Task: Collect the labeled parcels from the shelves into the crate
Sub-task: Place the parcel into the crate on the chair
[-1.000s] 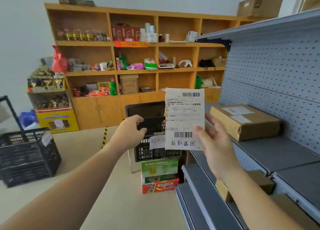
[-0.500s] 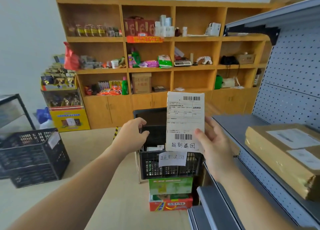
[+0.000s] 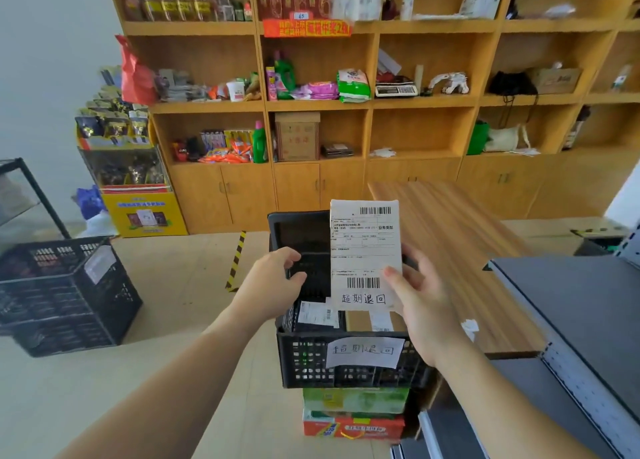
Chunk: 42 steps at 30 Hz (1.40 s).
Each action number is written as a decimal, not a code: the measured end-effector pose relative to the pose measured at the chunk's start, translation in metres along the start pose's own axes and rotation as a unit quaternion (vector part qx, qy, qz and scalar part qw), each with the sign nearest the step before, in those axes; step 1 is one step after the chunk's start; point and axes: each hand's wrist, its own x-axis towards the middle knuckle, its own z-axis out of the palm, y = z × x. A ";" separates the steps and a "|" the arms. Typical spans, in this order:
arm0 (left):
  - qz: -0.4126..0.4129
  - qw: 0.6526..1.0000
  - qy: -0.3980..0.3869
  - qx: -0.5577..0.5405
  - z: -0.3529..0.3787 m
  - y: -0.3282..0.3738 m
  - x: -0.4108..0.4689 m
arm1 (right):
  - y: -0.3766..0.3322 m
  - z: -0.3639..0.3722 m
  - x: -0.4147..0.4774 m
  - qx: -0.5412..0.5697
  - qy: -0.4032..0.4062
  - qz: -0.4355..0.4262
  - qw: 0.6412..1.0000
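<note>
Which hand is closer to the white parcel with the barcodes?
Right. The right hand pinches the white labelled parcel by its lower right edge; the left hand hovers apart on its left, above the black crate.

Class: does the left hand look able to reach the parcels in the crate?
Probably yes: the left hand hangs empty over the open crate, parcels just below; the slip in the right hand is clear of it.
</note>
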 end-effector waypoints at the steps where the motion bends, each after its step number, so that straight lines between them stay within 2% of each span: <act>1: 0.001 1.000 -0.003 -0.005 0.007 -0.008 0.020 | 0.010 0.003 0.020 -0.002 0.004 0.006 1.000; 9: -0.041 0.993 -0.083 -0.072 0.087 -0.075 0.181 | 0.122 0.030 0.174 -0.044 0.044 0.111 0.992; 14: -0.104 0.979 -0.135 -0.108 0.145 -0.110 0.242 | 0.201 0.034 0.238 -0.046 0.079 0.226 0.970; 18: -0.178 0.950 -0.205 -0.152 0.196 -0.139 0.262 | 0.266 0.037 0.277 -0.057 0.093 0.315 0.943; 21: -0.251 0.924 -0.221 -0.187 0.233 -0.161 0.270 | 0.314 0.038 0.298 -0.095 0.066 0.354 0.928; 26: -0.372 0.884 -0.186 -0.214 0.293 -0.201 0.285 | 0.396 0.041 0.330 -0.210 -0.002 0.376 0.903; 29: -0.424 0.870 -0.169 -0.185 0.324 -0.226 0.295 | 0.438 0.045 0.345 -0.275 -0.026 0.382 0.882; 36: -0.462 0.854 -0.199 -0.131 0.357 -0.243 0.310 | 0.487 0.055 0.354 -0.335 -0.071 0.329 0.880; 42: -0.434 0.866 -0.229 -0.092 0.361 -0.247 0.304 | 0.495 0.061 0.359 -0.330 -0.069 0.333 0.881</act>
